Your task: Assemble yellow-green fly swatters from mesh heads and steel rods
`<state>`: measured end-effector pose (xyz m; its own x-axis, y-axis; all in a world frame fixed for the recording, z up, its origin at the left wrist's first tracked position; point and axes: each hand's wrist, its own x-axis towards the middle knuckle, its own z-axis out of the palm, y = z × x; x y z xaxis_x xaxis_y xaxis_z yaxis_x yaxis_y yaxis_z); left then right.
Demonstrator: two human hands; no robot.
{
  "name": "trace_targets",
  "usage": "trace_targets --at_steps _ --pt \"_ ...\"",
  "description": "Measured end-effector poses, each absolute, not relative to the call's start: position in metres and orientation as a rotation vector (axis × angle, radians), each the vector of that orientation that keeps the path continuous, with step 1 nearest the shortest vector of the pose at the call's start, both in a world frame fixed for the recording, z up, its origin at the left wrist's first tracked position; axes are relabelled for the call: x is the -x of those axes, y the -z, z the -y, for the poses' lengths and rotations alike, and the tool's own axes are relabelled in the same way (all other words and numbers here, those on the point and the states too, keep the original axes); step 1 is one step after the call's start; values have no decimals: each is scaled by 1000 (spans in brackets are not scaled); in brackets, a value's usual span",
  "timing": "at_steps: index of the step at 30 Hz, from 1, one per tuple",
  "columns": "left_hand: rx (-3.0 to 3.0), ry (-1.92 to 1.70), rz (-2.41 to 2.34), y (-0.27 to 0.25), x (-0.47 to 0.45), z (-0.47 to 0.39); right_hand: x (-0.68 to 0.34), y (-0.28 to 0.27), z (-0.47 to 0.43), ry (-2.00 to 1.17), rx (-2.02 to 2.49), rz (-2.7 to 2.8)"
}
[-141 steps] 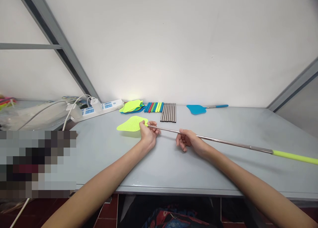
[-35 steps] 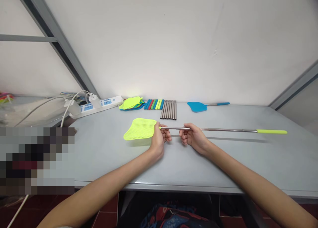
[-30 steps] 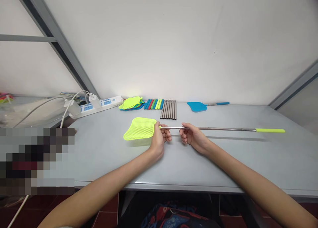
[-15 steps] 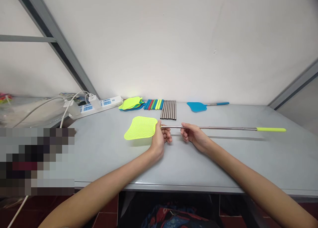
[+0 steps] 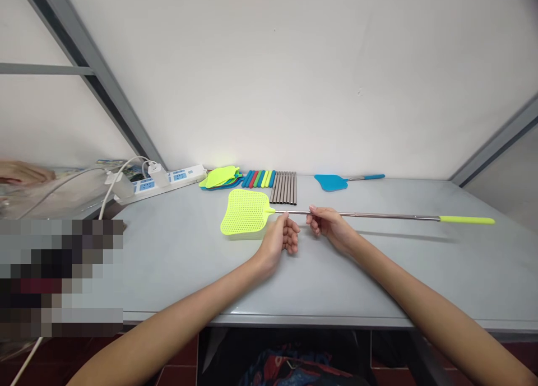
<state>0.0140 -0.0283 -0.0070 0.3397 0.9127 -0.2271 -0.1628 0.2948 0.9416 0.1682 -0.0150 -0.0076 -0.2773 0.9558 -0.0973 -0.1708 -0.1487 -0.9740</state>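
Observation:
A yellow-green fly swatter lies level across the view, raised above the desk, its perforated head [image 5: 245, 212] at the left. Its thin metal telescopic rod [image 5: 384, 215] is drawn out long and ends in a yellow-green grip [image 5: 466, 220] on the right. My left hand [image 5: 281, 239] has its thumb tip at the rod just right of the head, with the fingers curled below. My right hand [image 5: 330, 224] pinches the rod a little farther right, between thumb and fingers.
Along the wall lie stacked swatter heads [image 5: 221, 177], a row of coloured grips [image 5: 259, 178], several metal tubes [image 5: 284, 187] and a blue fly swatter [image 5: 332, 182]. A white power strip [image 5: 185, 176] with plugs and cables sits at the left. Another person's hand [image 5: 25, 172] shows at the far left.
The swatter has shifted slightly right, and its head has tilted to show more of its face. My left hand has slid right from the neck onto the rod. Another person's hand has appeared at far left.

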Motion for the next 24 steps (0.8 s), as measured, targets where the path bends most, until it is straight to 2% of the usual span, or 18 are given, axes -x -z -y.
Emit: trace_targets --at_steps 6,12,15,20,24 --pt "-1274 -891 -877 8 -16 35 -171 7 14 -1570 1022 1152" --pt "-2163 -1163 -922 -9 -2 35 -171 6 13 -1576 1004 1097" --pt "-2378 -1290 -1068 -17 10 19 -172 7 12 -1583 991 1066" --pt "-2366 -1320 -1665 -19 34 -18 -175 8 10 -1549 932 1053" --pt "-2069 -1096 -1992 -15 44 -30 -178 11 9 -1520 918 1059"
